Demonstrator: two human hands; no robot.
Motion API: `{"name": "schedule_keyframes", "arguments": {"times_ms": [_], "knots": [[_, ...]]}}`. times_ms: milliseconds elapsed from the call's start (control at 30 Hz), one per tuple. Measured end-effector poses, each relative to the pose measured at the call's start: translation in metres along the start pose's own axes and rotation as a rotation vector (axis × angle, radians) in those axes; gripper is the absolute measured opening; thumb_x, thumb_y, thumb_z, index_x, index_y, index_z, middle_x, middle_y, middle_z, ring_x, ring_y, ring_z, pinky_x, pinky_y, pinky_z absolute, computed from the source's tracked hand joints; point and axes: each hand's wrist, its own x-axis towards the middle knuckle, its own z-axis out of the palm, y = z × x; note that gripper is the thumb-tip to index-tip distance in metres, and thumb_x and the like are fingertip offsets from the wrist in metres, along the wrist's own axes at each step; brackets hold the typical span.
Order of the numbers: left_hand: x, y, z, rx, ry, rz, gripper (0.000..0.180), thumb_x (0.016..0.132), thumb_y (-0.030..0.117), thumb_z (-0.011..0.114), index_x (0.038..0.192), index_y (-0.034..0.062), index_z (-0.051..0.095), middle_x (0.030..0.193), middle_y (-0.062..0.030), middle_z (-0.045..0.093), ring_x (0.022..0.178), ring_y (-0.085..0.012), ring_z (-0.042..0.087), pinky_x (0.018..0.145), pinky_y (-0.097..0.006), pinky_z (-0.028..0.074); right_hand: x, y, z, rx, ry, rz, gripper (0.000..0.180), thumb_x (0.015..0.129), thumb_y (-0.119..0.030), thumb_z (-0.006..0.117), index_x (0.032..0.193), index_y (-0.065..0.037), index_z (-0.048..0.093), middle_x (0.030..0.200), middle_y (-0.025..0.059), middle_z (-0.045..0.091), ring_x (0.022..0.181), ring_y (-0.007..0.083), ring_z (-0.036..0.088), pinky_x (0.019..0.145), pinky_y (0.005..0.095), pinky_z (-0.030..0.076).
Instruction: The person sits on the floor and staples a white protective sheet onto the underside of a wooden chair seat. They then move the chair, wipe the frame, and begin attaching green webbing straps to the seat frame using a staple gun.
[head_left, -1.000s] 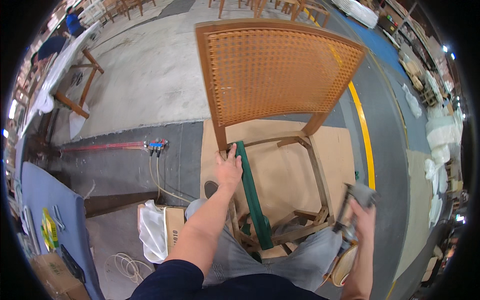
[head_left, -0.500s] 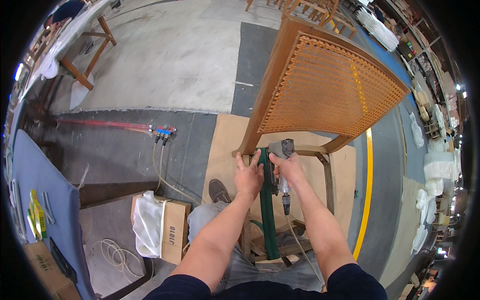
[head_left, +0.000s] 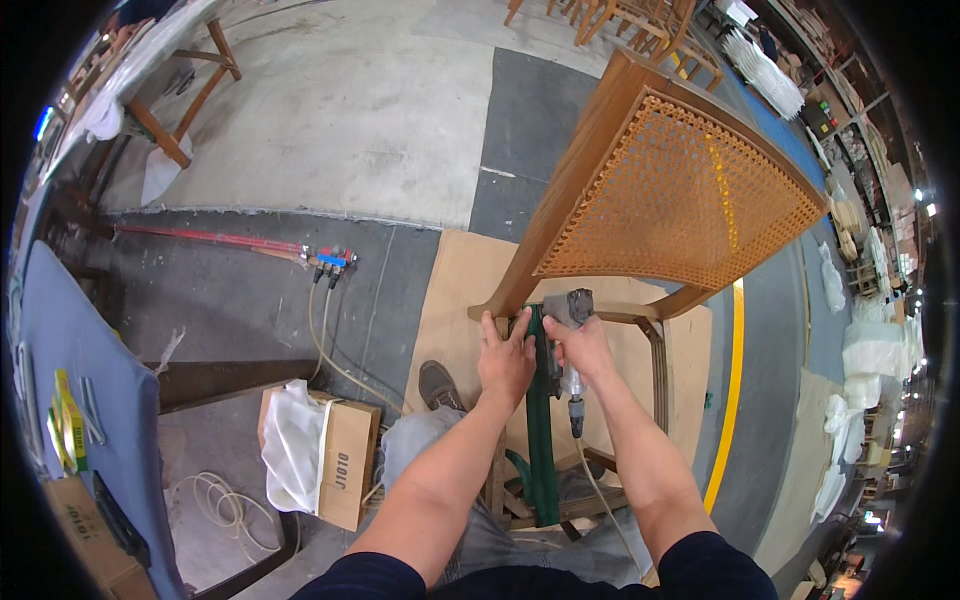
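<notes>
In front of me stands a wooden chair frame (head_left: 590,150) with a woven cane back and an open seat. A dark green webbing strap (head_left: 541,450) runs across the seat from far rail to near rail. My left hand (head_left: 507,362) holds the strap's far end against the rail, thumb at its edge and fingers spread over the corner. Just right of it, my right hand (head_left: 584,348) is closed round a grey air stapler (head_left: 568,305). The stapler's nose is close to the strap's far end; whether it touches is hidden. An air hose (head_left: 594,485) hangs from its handle.
A cardboard sheet (head_left: 455,290) lies beneath the chair. To the left are a carton (head_left: 348,475) with white cloth, an air-line manifold (head_left: 332,262), coiled hose (head_left: 232,510) and a blue padded surface (head_left: 80,330) holding small boxes. Wrapped goods (head_left: 875,345) line the right side.
The view has shifted slightly, so the chair back appears farther right and lower. Both hands keep their places at the strap's far end, the stapler still in the right.
</notes>
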Motion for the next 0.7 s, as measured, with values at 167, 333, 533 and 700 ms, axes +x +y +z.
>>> {"name": "schedule_keyframes", "arguments": {"times_ms": [167,333,533,700], "knots": [[0.000,0.003,0.004,-0.020,0.041,0.027,0.049,0.101,0.034,0.063,0.150,0.0402,0.056,0.163,-0.0248,0.030,0.121,-0.0463,0.061,0.097,-0.050,0.056,0.003,0.007,0.000,-0.014,-0.005,0.025,0.025,0.093,-0.020,0.080,0.086,0.000,0.068,0.072,0.0060,0.066,0.049,0.0138,0.057,0.043,0.0312,0.045],[0.000,-0.018,0.013,-0.174,0.249,0.102,0.037,0.097,0.028,0.067,0.134,0.0332,0.071,0.158,-0.0255,0.040,0.114,-0.0472,0.064,0.095,-0.049,0.056,-0.001,0.003,0.010,-0.026,-0.055,0.014,0.024,0.094,-0.021,0.080,0.088,0.000,0.069,0.074,0.0058,0.067,0.050,0.0137,0.057,0.044,0.0308,0.045],[-0.001,-0.013,0.008,-0.287,0.218,0.068,0.028,0.095,0.020,0.072,0.122,0.0204,0.076,0.153,-0.0341,0.045,0.127,-0.0486,0.059,0.102,-0.049,0.053,-0.003,0.005,0.012,-0.058,-0.025,0.042,0.022,0.094,-0.020,0.079,0.090,0.001,0.071,0.074,0.0053,0.067,0.050,0.0132,0.057,0.044,0.0303,0.045],[-0.001,-0.013,0.008,-0.309,0.232,0.083,0.027,0.095,0.019,0.072,0.121,0.0205,0.077,0.153,-0.0341,0.045,0.119,-0.0483,0.064,0.096,-0.048,0.056,-0.006,0.010,0.013,-0.009,-0.035,0.026,0.022,0.094,-0.019,0.079,0.090,0.001,0.071,0.075,0.0053,0.066,0.050,0.0129,0.057,0.043,0.0300,0.044]]}}
